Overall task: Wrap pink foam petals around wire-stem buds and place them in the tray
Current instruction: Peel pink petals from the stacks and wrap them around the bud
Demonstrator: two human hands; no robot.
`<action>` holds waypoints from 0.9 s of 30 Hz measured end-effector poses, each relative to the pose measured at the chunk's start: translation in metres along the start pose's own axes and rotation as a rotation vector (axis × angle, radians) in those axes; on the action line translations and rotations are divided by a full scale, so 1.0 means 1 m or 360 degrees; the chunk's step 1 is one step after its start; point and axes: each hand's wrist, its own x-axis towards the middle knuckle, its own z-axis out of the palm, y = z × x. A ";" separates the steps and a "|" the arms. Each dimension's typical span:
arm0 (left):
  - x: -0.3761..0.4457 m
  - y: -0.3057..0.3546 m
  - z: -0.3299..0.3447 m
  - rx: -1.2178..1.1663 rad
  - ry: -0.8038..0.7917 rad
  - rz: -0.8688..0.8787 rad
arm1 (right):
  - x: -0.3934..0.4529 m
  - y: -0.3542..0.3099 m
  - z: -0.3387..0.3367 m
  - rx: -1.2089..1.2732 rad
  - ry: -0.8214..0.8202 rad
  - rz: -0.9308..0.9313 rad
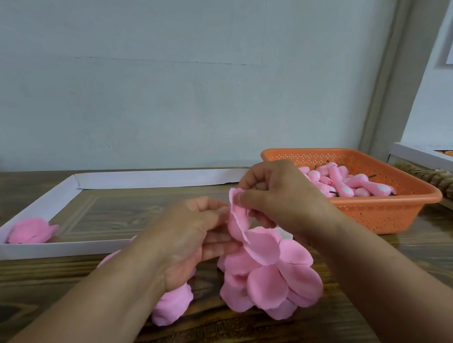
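A: Where the two hands meet, what exactly is being held?

B: The right hand (281, 199) has its thumb and fingertips pinched on the top edge of a soft pink foam petal (238, 216), the uppermost of a hanging string of overlapping round pink foam petals (272, 272). The left hand (195, 236) closes in from the other side, its fingers curled against the same upper petals. Whether a wire-stem bud sits inside that pinch I cannot tell; the fingers hide it.

A: So which step is this?

B: I judge it to be the wrapping itself, early on: the petal is curved between the fingers, but most of the string dangles loose below the grip, down to the dark wooden table (265, 340).

A: And around the grip?

B: Just below the left wrist lies a rolled lump of pink foam (172, 305). Behind the right hand, close by, stands an orange perforated plastic basket (391, 210) holding pink wire-stem buds (361, 185). Away to the left of the grip lies the shallow white cardboard tray (60, 247), with one finished pink foam flower (31, 231) in its near-left corner.

A: What does the next move call for?

B: Probably turning the petals round the core while the left fingers keep the base tight, feeding the loose string upward. Foam this thin creases easily, so a gentle pinch. Then a reach leftward to the tray.
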 end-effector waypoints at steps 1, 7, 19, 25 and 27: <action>0.000 -0.001 0.000 -0.0012 -0.0013 -0.0009 | 0.000 0.000 0.001 0.0006 -0.0011 0.0003; 0.000 -0.004 -0.002 -0.0043 -0.0031 0.0003 | -0.002 0.001 0.000 0.0128 -0.0155 0.0029; 0.001 -0.001 -0.003 -0.0100 -0.0058 -0.0043 | -0.001 0.005 -0.012 0.0196 -0.0312 -0.0091; 0.001 -0.004 -0.004 -0.0075 -0.0119 -0.0089 | 0.001 0.007 -0.017 -0.0010 -0.0451 -0.0188; 0.001 -0.005 -0.005 -0.0045 -0.0154 -0.0121 | 0.001 0.008 -0.019 0.0009 -0.0525 -0.0184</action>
